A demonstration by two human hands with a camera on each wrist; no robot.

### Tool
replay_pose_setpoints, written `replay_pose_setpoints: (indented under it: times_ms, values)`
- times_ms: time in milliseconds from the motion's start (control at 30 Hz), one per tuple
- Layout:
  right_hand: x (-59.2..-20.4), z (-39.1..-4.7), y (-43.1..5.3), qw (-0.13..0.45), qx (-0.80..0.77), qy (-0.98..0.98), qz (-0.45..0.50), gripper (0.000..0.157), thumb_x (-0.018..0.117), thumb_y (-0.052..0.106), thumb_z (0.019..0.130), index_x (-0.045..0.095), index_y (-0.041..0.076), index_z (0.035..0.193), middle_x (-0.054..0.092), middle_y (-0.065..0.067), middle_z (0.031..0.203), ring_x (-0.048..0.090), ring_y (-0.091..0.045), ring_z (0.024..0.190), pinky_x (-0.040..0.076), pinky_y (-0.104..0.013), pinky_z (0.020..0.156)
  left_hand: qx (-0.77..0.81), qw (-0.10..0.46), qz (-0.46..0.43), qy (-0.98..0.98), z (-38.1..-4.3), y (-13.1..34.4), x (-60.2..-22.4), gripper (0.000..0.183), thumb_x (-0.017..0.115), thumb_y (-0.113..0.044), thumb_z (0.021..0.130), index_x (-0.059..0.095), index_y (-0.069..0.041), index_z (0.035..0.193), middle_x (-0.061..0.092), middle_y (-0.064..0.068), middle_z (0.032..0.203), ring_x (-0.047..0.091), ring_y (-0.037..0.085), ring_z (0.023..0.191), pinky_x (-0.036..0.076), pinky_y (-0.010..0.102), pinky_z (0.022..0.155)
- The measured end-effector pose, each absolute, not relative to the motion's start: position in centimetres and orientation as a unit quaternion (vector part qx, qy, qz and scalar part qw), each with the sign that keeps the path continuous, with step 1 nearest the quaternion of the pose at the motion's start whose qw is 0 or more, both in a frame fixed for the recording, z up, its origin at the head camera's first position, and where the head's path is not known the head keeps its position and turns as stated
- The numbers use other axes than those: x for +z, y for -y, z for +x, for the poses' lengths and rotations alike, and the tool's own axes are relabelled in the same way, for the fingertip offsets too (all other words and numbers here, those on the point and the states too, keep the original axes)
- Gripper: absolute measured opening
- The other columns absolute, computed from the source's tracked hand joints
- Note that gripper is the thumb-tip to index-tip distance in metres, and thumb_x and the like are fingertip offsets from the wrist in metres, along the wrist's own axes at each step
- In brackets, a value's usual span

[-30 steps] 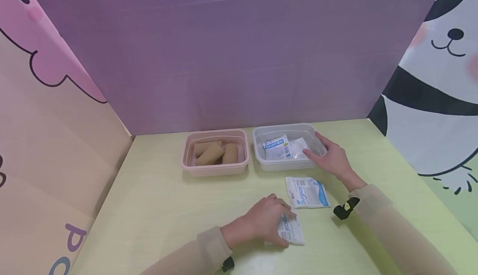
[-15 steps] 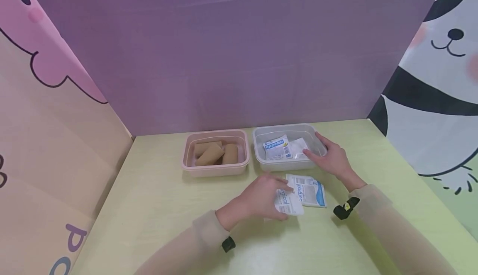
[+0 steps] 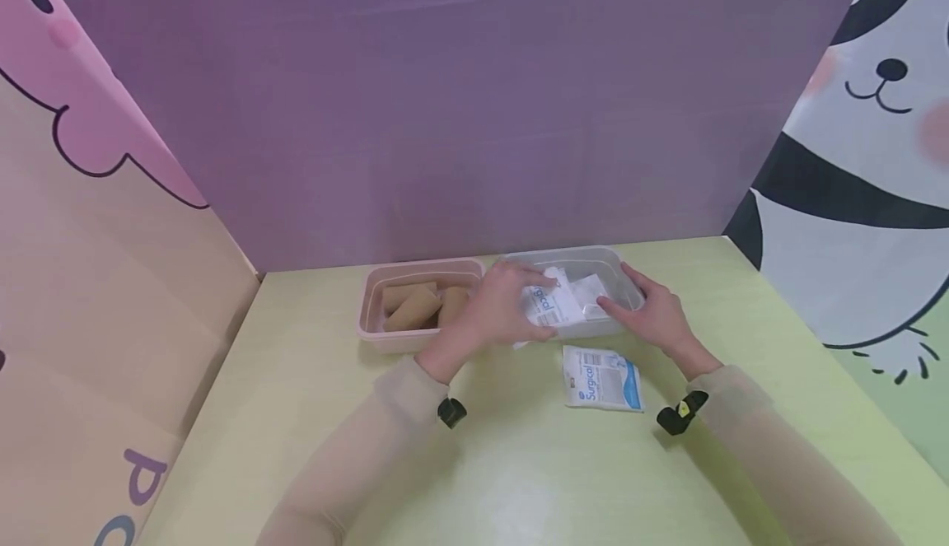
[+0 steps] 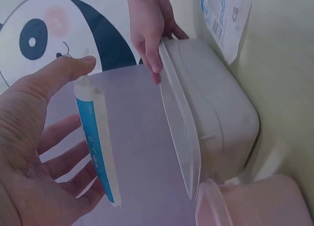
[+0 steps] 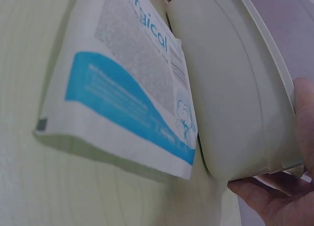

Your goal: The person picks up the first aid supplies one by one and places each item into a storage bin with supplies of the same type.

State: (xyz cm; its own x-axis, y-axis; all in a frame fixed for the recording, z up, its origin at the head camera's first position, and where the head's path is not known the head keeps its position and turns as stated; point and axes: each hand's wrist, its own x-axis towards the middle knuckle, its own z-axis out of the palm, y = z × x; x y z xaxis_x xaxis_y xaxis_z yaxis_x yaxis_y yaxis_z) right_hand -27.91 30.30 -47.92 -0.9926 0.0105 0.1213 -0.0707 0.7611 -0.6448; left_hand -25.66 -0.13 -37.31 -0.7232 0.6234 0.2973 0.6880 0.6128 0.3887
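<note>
My left hand (image 3: 498, 305) pinches a white-and-blue packet labelled "Surgical" (image 3: 544, 305) between thumb and fingers, over the left part of a white plastic box (image 3: 593, 329). In the left wrist view the held packet (image 4: 98, 142) is seen edge-on, apart from the box rim. My right hand (image 3: 658, 317) grips the box's right rim, thumb on the near side. Inside the box lies a small white packet (image 3: 591, 292); the held packet and hand hide much of the rest. A second "Surgical" packet (image 3: 603, 379) lies flat on the table in front of the box.
A pink plastic box (image 3: 396, 343) with several tan rolls (image 3: 413, 309) stands just left of the white one, partly behind my left forearm. A purple backdrop (image 3: 445, 118) rises behind the table (image 3: 489, 480), with printed panels at both sides.
My left hand has lifted the nearer packet off the table and carried it forward over the white box. The right hand keeps its grip on the rim.
</note>
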Motion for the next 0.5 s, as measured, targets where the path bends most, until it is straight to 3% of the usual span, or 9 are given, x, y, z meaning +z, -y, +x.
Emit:
replay_pose_setpoints:
  times_ms: [233,500]
  values:
    - [-47.4,-27.8,-30.1,0.050,0.345,0.937,0.009,0.098,0.069,0.061,0.098,0.022,0.014,0.171,0.035,-0.030,0.169,0.038,-0.055,0.152,0.039,-0.069,0.118,-0.266,0.063,-0.339,0.900,-27.8,0.1,-36.8,0.067,0.097,-0.037,0.076,0.075,-0.011,0.134,0.072,0.007,0.141,0.061,0.028,0.134,0.047,0.043,0.114]
    - [-47.6,-28.0,-30.1,0.051,0.342,0.938,0.012,0.098,0.068,0.061,0.098,0.024,0.013,0.170,0.035,-0.030,0.168,0.037,-0.055,0.152,0.038,-0.069,0.119,-0.275,0.063,-0.295,0.913,-30.6,0.2,-36.9,0.066,0.097,-0.035,0.076,0.075,-0.011,0.133,0.068,0.008,0.147,0.057,0.030,0.142,0.035,0.046,0.127]
